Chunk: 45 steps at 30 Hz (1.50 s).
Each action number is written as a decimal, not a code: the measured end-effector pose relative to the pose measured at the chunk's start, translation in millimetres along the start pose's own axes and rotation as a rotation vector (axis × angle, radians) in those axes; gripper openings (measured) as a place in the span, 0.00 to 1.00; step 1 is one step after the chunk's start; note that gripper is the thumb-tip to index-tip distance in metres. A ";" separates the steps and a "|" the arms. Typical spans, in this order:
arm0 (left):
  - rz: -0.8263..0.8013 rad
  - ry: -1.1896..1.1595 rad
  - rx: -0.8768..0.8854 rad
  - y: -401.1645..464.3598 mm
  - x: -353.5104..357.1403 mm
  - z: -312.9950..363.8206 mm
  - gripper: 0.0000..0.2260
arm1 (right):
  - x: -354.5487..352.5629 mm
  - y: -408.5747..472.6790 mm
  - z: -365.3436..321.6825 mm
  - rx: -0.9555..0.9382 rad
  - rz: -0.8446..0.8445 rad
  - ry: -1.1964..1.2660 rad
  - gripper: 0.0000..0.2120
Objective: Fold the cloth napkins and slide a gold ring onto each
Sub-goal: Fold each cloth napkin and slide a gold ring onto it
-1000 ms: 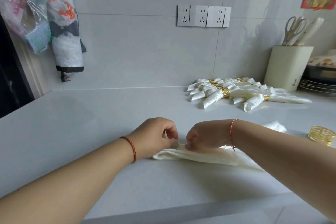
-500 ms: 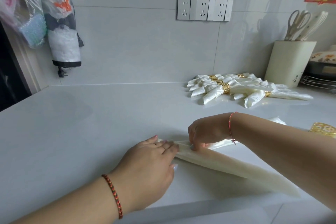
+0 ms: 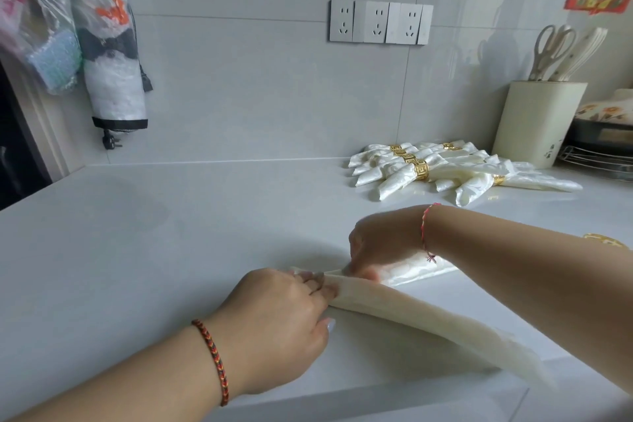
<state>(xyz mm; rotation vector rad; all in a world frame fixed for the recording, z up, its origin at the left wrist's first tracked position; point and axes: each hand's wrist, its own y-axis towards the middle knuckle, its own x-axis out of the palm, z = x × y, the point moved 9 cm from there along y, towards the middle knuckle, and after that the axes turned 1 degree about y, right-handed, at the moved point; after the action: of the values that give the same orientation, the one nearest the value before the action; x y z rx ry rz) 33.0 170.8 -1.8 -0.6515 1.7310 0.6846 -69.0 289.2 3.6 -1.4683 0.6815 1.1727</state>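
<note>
A cream cloth napkin (image 3: 421, 317), folded into a long narrow strip, lies on the white counter (image 3: 171, 233) and runs from the middle toward the front right edge. My left hand (image 3: 284, 322) lies on its near-left end, fingers straight along the fold. My right hand (image 3: 383, 243) pinches the napkin at the fold just behind, fingers curled down onto the cloth. A loose gold ring (image 3: 604, 240) peeks out behind my right forearm. Several finished napkins with gold rings (image 3: 445, 169) lie in a pile at the back right.
A cream utensil holder (image 3: 537, 123) with scissors stands at the back right beside a wire rack (image 3: 596, 161). Wall sockets (image 3: 378, 22) sit on the tiled wall. Plastic bags (image 3: 106, 44) hang at the left. The counter's front edge runs just below the napkin.
My left hand went from pinching the napkin's end to lying flat on it nearer me. The napkin now stretches out toward the front right. My right hand keeps its pinch.
</note>
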 end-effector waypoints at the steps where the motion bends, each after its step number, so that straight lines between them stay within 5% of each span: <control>1: -0.004 0.000 -0.007 0.5 -1.1 -0.2 0.40 | -17.5 -6.8 -7.6 -0.060 0.069 0.057 0.17; 3: -0.011 -0.004 -0.021 0.5 -2.8 0.7 0.35 | -34.8 -17.2 -14.0 -0.133 0.128 0.173 0.17; 6: -0.036 -0.007 -0.028 1.2 -2.9 1.5 0.26 | -13.6 -7.4 5.9 -0.088 0.003 0.092 0.13; 33: 0.005 0.029 -0.039 1.7 -3.5 2.3 0.25 | -26.1 -34.1 26.4 -0.218 -0.035 -0.064 0.08; 39: -0.044 0.062 -0.047 2.9 -0.6 0.8 0.25 | -9.7 -34.6 29.0 -0.124 -0.309 -0.001 0.21; 45: -0.132 0.031 -0.037 8.0 -4.7 -6.2 0.21 | -29.9 -54.8 14.6 -0.253 -0.182 0.056 0.10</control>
<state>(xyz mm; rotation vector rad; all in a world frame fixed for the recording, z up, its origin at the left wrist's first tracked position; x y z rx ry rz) 24.4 172.1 5.0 -0.7988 1.6901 0.6185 -35.2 311.5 53.2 -1.7416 0.4368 1.1089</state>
